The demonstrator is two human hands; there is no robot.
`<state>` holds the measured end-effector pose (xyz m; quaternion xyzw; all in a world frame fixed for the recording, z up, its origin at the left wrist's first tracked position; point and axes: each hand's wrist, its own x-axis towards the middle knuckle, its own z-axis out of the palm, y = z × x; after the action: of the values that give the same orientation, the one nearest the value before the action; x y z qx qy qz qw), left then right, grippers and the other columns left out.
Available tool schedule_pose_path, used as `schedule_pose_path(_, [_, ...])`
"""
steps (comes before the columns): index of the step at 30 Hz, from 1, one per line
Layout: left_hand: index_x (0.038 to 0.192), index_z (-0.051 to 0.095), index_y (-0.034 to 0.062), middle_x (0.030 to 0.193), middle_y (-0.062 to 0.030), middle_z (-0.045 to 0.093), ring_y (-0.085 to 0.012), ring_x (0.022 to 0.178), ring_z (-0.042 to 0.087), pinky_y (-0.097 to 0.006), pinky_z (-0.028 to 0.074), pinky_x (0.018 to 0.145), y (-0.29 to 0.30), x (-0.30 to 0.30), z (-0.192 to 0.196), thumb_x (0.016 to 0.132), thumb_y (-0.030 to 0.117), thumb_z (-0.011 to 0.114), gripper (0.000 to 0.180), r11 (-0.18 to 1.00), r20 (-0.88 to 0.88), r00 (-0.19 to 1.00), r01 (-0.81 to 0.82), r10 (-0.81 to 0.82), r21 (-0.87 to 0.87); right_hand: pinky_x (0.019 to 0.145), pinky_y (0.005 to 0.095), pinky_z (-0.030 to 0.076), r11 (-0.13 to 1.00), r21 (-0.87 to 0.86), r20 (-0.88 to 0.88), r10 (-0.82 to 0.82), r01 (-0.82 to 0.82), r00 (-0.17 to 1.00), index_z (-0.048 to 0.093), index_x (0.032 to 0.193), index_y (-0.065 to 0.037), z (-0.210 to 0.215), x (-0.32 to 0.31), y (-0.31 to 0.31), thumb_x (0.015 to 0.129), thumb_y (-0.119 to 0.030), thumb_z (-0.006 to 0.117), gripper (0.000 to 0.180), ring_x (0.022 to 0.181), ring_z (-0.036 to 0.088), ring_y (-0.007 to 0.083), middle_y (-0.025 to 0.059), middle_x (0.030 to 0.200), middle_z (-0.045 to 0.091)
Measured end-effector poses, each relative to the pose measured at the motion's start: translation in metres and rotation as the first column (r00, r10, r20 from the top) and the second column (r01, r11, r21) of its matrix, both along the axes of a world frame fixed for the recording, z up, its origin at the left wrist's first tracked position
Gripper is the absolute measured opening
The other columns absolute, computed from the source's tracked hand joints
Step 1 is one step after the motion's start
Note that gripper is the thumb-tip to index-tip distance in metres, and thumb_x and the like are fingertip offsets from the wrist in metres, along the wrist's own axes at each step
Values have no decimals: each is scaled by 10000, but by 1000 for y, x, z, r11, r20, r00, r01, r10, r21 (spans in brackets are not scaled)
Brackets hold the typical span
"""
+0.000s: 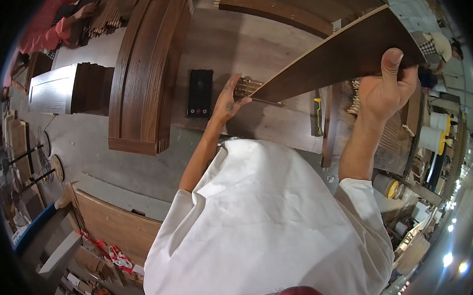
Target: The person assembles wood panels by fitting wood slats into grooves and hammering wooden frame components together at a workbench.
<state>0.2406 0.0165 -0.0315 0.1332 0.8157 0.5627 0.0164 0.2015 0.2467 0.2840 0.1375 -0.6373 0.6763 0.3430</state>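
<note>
A dark brown wooden panel point(330, 56) with a pale edge is held up at a slant over the workbench. My right hand point(384, 90) grips its right end, the thumb lying across the dark face and the fingers mostly hidden. At the panel's lower left corner is my left hand point(229, 101). Its thumb and fingers are spread apart, and the thumb tip meets or nearly meets that corner. Behind the corner lie several thin wooden strips point(244, 86), partly covered by the panel. Left of my left hand, a black phone point(200, 93) rests flat on the bench.
A long brown wooden piece point(145, 69) and a shorter stack point(91, 88) stand to the left. A yellow-and-black utility knife point(317, 114) lies beside a narrow brown strip point(330, 128). Brown boards point(274, 11) lie at the back. Buckets point(436, 132) stand right; co-workers are at both far sides.
</note>
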Motion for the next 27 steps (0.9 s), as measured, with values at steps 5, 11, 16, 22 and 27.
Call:
schedule_pose_path(5, [1391, 369, 62, 1362, -216, 454, -394, 1244, 450, -417, 384, 1023, 3, -2, 3, 731, 281, 798, 817, 1000, 63, 998, 14, -13, -16, 860, 337, 497, 1000, 21, -23, -14, 14, 1000, 592, 1075, 34, 0, 1, -3, 898, -148, 657, 262, 921, 600, 192, 78, 1010, 627])
schedule_pose_path(11, [1385, 380, 101, 1331, -200, 490, -394, 1212, 480, -422, 404, 1001, 1, -2, 3, 727, 279, 798, 800, 1000, 48, 999, 10, -10, 2, 863, 338, 498, 992, 129, -80, 10, 0, 997, 589, 1077, 33, -6, 6, -5, 885, -144, 672, 274, 915, 599, 191, 80, 1002, 626])
schedule_pose_path(16, [1379, 386, 125, 1311, -180, 516, -388, 1178, 513, -420, 427, 977, 3, -2, 7, 727, 263, 796, 782, 999, 79, 997, 9, -6, -31, 896, 352, 488, 992, 106, -78, 74, -66, 994, 565, 1142, 34, -7, 10, -10, 880, -124, 670, 324, 953, 602, 205, 106, 1070, 625])
schedule_pose_path(22, [1378, 387, 124, 1314, -183, 514, -385, 1175, 518, -418, 434, 968, 2, -3, 2, 735, 268, 790, 773, 999, 51, 999, 5, -2, -51, 910, 359, 480, 985, 151, -38, 86, -79, 996, 551, 1177, 29, -5, 16, -8, 877, -98, 663, 345, 958, 602, 209, 104, 1077, 625])
schedule_pose_path(27, [1382, 387, 108, 1325, -187, 503, -381, 1186, 513, -418, 430, 973, 6, -4, 10, 738, 295, 788, 782, 999, 63, 997, 35, -34, -12, 913, 354, 477, 997, 81, -43, 22, -19, 999, 537, 1206, 26, -3, 16, 5, 870, -104, 672, 384, 959, 599, 203, 100, 1066, 626])
